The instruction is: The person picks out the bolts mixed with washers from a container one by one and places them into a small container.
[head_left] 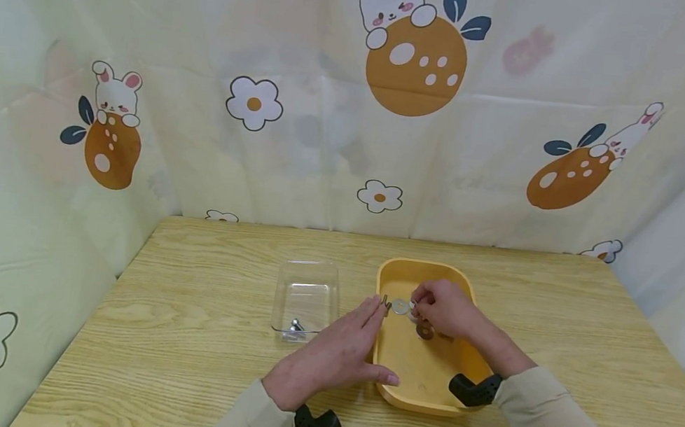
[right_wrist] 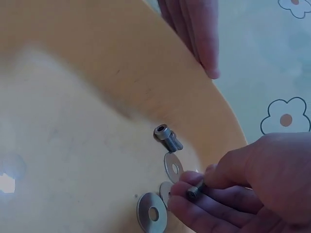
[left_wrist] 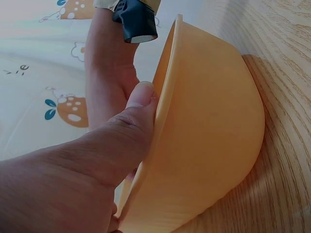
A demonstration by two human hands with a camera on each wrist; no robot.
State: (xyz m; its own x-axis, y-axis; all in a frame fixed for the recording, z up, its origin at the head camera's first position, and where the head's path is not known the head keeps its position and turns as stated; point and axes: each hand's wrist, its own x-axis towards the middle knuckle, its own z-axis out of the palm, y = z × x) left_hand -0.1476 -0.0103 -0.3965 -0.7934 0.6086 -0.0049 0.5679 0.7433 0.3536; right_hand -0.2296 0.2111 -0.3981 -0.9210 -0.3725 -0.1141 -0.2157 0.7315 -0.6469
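Note:
A yellow plastic basin (head_left: 416, 373) stands on the table with several metal parts inside. My left hand (head_left: 343, 347) rests on its left rim, fingers straight and thumb stretched along the edge; the left wrist view shows the thumb (left_wrist: 141, 109) against the rim. Inside the basin, my right hand (head_left: 447, 308) pinches a small socket-head screw (right_wrist: 195, 190) between thumb and fingers. Close to those fingertips lie a large flat washer (right_wrist: 151, 213) and another washer (right_wrist: 173, 167), with a third partly hidden. Socket-head screws (right_wrist: 167, 137) lie beside them near the basin wall.
Left of the basin is a clear plastic box (head_left: 308, 294) with a few shiny metal bolts (head_left: 298, 326) at its near end. Both stand on a wood-grain table (head_left: 192, 309). A patterned curtain (head_left: 297, 166) hangs behind the table.

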